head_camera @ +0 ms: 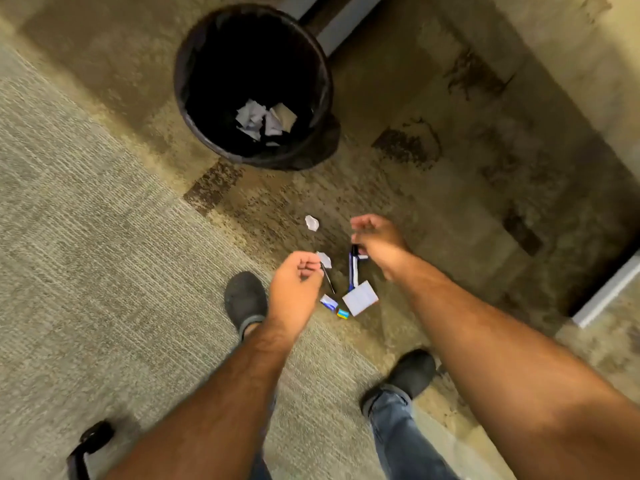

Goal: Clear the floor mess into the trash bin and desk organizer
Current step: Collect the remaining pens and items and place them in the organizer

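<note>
Mess on carpet (104, 202), between both hands, short of bin (194, 109). Pens (353, 271): long axis runs toward/away from person, top end just under right hand (375, 242). Right hand nearer; fingers loosely curled, holding nothing clear. Left hand (298, 289): fingers curled; whether pinching thin stick (328, 280) at fingertips, cannot tell. Paper scrap (311, 223) lies ahead of hands, toward bin. Notepad (360, 297) and small packets (329, 302) lie nearer feet. Judged next: right hand drops onto pens.
</note>
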`<state>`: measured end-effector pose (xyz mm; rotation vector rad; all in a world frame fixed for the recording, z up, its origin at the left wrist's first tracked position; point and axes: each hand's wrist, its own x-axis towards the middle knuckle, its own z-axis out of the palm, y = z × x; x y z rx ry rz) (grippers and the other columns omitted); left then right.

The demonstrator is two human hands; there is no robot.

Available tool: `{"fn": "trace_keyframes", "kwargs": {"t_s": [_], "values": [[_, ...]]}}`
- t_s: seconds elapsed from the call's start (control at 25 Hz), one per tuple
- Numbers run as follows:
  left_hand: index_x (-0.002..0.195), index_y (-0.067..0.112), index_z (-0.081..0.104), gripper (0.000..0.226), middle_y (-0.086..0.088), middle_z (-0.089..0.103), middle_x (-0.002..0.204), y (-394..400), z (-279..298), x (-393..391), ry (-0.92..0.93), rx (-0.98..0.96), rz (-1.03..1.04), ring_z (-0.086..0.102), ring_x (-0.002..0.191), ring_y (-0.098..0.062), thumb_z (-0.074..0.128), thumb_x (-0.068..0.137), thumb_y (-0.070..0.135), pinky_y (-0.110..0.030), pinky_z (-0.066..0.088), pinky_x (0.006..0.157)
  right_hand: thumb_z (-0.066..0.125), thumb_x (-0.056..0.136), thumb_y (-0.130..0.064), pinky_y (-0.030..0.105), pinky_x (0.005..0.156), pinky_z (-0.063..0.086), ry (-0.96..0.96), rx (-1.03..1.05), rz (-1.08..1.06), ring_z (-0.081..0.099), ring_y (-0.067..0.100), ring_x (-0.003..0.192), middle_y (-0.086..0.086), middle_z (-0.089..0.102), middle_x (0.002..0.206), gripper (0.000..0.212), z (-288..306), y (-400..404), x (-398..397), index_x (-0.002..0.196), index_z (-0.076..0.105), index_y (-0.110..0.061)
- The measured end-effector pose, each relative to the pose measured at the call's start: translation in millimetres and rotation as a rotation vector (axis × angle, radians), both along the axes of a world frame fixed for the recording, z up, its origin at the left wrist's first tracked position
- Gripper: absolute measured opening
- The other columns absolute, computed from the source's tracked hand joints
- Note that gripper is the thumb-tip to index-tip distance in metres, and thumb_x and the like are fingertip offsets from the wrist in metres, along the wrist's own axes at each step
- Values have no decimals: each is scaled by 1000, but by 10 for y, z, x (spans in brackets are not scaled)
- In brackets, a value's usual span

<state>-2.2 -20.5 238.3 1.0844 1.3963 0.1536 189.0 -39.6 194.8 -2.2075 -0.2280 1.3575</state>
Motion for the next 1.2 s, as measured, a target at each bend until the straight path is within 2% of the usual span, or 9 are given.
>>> {"fn": "trace_keyframes", "kwargs": {"t_s": [0.2, 0.32, 0.44, 0.52, 0.64, 0.72, 0.84, 1.0, 1.2], "values": [[101, 10, 71, 20, -4, 71, 95, -269, -493, 217, 57, 67, -238, 60, 78, -10, 68, 89, -5, -24, 52, 85, 56, 87, 19, 21, 55, 44, 36, -152, -38, 53, 9, 67, 12, 65, 96, 36, -450, -1299, 225, 118, 68, 5], [97, 15, 69, 23, -5, 72, 96, -487, -862, 374, 59, 70, -249, 61, 79, -11, 69, 88, -6, -26, 52, 83, 59, 86, 19, 3, 51, 42, -21, -192, 14, 54, 5, 69, 13, 66, 97, 34, -812, -1795, 252, 119, 65, 12], [91, 22, 68, 20, -2, 74, 95, -855, -1426, 606, 50, 55, -238, 66, 83, -16, 71, 81, 5, -32, 57, 87, 63, 86, 14, 23, 76, 55, -46, -205, 48, 63, 19, 80, 9, 69, 94, 32, -1441, -2221, 240, 117, 66, 7], [89, 22, 69, 18, -2, 75, 92, -1102, -1845, 677, 101, 6, -260, 71, 88, -20, 69, 77, 9, -36, 59, 91, 67, 85, 4, 34, 91, 53, -135, -241, 145, 69, 26, 97, 11, 74, 107, 32, -1804, -2397, 203, 116, 69, -2], [94, 18, 71, 19, -10, 78, 100, -1412, -2388, 607, 233, -82, -304, 74, 100, -30, 72, 82, 3, -42, 58, 97, 71, 86, -8, 32, 100, 45, -196, -243, 244, 64, 33, 119, 17, 69, 129, 42, -2131, -2485, 138, 127, 66, -6], [103, 13, 71, 22, -15, 77, 108, -1576, -2639, 516, 303, -115, -373, 72, 99, -29, 74, 84, 2, -32, 56, 92, 69, 89, -17, 37, 109, 43, -200, -297, 361, 56, 36, 130, 18, 60, 141, 55, -2337, -2483, 110, 142, 55, -12], [125, 7, 66, 41, -16, 72, 117, -1718, -2845, 435, 378, -144, -404, 69, 100, -28, 73, 86, -1, -27, 52, 83, 71, 87, -20, 46, 109, 47, -260, -389, 522, 52, 40, 132, 17, 51, 145, 69, -2521, -2434, 81, 149, 43, -22], [141, 4, 52, 55, -11, 69, 114, -1766, -3042, 502, 383, -243, -364, 68, 113, -33, 67, 90, -6, -42, 56, 100, 79, 83, -23, 49, 100, 53, -373, -377, 595, 56, 42, 126, 15, 43, 146, 73, -2628, -2338, 56, 144, 40, -17], [137, 8, 55, 51, -18, 70, 125, -1833, -3121, 738, 439, -141, -374, 66, 116, -38, 69, 88, 9, -43, 54, 99, 76, 86, -21, 43, 94, 54, -388, -389, 528, 64, 38, 117, 16, 65, 127, 57, -2787, -2322, 113, 134, 46, -14]]}}
